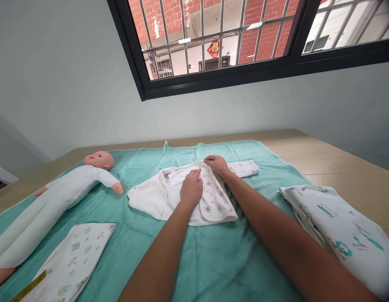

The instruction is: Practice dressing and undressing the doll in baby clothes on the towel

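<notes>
On my remote feed, right hand (pixel 217 165) pinches baby shirt (pixel 216 199) at top edge, left hand (pixel 192 187) touching, grip unclear; uneven tugging could bunch it.

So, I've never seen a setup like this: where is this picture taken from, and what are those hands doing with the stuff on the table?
There's no robot arm here, just a person's two bare hands. The single picture comes from a camera worn on their head, looking forward and down. On the wooden table lies a teal cloth. In the middle is a small white garment with a printed front. The left hand touches that front; the right hand has its fingers curled at the upper edge, though how firmly either grips is hard to tell. To the left lie a doll and a printed cloth; to the right, a folded patterned cloth.
</notes>
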The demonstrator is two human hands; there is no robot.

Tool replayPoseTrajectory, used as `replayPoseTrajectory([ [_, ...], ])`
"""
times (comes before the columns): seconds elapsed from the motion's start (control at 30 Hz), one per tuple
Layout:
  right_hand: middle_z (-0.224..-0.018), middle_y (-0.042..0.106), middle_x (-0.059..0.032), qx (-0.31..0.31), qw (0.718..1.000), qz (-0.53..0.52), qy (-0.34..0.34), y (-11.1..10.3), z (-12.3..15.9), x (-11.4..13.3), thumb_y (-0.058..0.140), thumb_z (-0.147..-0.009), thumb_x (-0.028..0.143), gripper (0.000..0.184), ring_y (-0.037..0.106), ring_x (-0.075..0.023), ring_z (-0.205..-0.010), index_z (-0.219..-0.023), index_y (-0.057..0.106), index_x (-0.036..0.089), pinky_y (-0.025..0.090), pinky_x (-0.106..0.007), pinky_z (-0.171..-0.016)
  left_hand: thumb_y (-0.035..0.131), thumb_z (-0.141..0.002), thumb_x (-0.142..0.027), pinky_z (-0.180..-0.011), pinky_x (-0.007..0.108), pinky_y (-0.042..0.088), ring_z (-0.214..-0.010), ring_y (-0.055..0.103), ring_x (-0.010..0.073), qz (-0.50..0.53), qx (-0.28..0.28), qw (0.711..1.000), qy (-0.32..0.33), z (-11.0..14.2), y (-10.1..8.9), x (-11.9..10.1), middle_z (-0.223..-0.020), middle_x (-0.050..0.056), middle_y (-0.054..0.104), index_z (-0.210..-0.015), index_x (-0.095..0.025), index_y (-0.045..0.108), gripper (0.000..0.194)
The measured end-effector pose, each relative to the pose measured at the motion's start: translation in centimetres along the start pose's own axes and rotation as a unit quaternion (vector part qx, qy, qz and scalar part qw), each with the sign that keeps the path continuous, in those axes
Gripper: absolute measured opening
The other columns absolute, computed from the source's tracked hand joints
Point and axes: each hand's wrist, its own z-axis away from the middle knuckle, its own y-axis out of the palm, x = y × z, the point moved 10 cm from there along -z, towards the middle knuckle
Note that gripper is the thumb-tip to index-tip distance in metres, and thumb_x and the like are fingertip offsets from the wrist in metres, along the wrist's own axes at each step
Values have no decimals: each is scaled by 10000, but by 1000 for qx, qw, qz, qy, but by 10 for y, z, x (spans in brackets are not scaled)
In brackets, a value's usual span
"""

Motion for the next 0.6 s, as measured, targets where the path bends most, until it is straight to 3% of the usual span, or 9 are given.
replayPoseTrajectory([
  [0.17, -924, 712, -15, -25, 999, 23, -16, -3, 2, 6, 559, -821, 248, 164, 621, -178, -891, -807, 719, 219, 456, -273, -820, 444, -874, -119, -1129, 329, 361, -1324, 468, 215, -17, -1, 1000, -12, 2, -1, 1, -1448, 90, 507, -1362, -163, 548, 500],
  [0.27, -954, 686, -37, -54, 994, 44, -87, -7, 6, 23, 528, -855, 212, 172, 598, -174, -909, -852, 700, 206, 449, -277, -850, 431, -892, -129, -1141, 388, 353, -1376, 406, 252, -73, -22, 997, 15, 3, -6, -12, -1508, 128, 428, -1346, -128, 551, 469],
  [0.33, -1007, 677, -45, -42, 986, 56, -150, -2, 10, 36, 511, -878, 190, 189, 582, -178, -981, -923, 694, 210, 440, -280, -893, 429, -904, -141, -1141, 417, 355, -1383, 397, 257, -104, -21, 992, 64, 8, -5, -31, -1502, 135, 436, -1332, -137, 557, 447],
  [0.43, -1129, 666, -63, 34, 979, 94, -177, 16, 12, 39, 519, -912, 216, 223, 556, -203, -1097, -1066, 681, 214, 424, -308, -954, 457, -928, -212, -1152, 437, 342, -1399, 387, 259, -120, 27, 983, 139, 29, 5, -60, -1501, 133, 447, -1331, -158, 558, 419],
  [0.5, -1235, 640, -82, 69, 981, 109, -143, 24, 10, 30, 511, -938, 267, 280, 534, -229, -1180, -1173, 652, 209, 405, -336, -1001, 482, -944, -317, -1166, 495, 307, -1444, 318, 291, -130, 77, 971, 186, 54, 13, -75, -1550, 131, 379, -1372, -175, 526, 453],
  [0.6, -1326, 603, -100, 73, 990, 89, -81, 23, 5, 16, 467, -965, 334, 353, 516, -255, -1249, -1256, 615, 199, 382, -362, -1043, 478, -932, -532, -1172, 581, 244, -1476, 246, 317, -127, 174, 939, 270, 99, 23, -94, -1587, 111, 309, -1477, -238, 403, 624],
])
